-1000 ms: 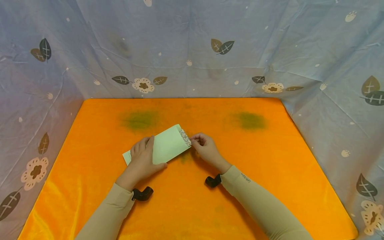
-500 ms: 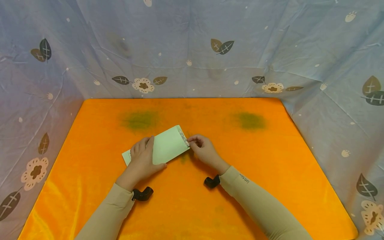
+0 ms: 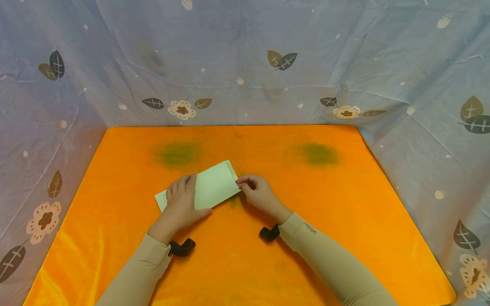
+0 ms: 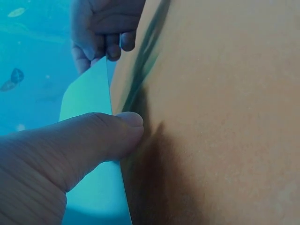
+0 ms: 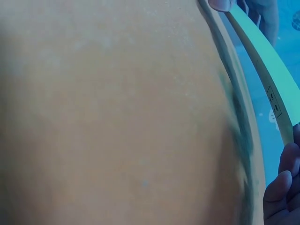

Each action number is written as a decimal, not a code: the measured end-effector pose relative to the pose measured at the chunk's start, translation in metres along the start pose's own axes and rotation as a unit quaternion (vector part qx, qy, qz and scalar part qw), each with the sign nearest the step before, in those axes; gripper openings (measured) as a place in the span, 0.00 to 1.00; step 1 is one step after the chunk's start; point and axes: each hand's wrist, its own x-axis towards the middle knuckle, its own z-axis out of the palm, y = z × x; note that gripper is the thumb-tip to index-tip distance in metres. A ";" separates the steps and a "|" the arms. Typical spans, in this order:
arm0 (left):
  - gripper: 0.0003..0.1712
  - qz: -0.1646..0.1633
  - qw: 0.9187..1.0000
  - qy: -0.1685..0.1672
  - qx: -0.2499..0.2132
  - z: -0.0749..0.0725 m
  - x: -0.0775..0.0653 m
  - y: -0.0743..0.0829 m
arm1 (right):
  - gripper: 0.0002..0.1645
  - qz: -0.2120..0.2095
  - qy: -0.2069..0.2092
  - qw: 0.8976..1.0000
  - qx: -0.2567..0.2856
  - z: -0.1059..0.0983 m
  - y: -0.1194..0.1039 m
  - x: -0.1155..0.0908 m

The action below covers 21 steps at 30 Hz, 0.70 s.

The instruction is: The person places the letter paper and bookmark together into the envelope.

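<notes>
A pale green paper envelope is held at a slant above the orange cloth in the head view. My left hand grips its left part, thumb along the near edge and fingers over the far one. At the right-hand end, a thin strip of a patterned card shows in the mouth. My right hand has thumb and forefinger together at that end, pinching the card's edge. The left wrist view shows my left thumb across the envelope. A small printed box is visible on the envelope's narrow side in the right wrist view.
Orange cloth covers the table, with two greenish dark patches toward the back. Bluish-grey curtains with leaves and flowers enclose the back and both sides. A black wrist mount sticks out from the left cuff, another from the right.
The patterned card has slid left into the envelope, so only a thin strip shows now. My right hand has moved slightly left with it; my left hand has stayed in place.
</notes>
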 end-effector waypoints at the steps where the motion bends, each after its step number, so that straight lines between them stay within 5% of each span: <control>1: 0.68 0.000 1.000 0.000 0.000 0.000 0.000 0.000 | 0.10 0.002 -0.001 1.000 0.001 0.000 0.000 0.000; 11: 0.67 0.002 1.000 0.002 0.002 -0.001 -0.002 -0.002 | 0.14 0.009 -0.013 1.000 0.005 0.001 -0.002 -0.001; 18: 0.67 0.001 1.000 -0.004 0.003 0.000 -0.002 -0.004 | 0.15 -0.009 -0.021 1.000 -0.010 -0.002 -0.031 -0.011; 21: 0.67 -0.003 1.000 -0.006 0.001 0.000 -0.002 -0.005 | 0.13 -0.026 -0.007 0.999 -0.026 0.000 -0.019 -0.008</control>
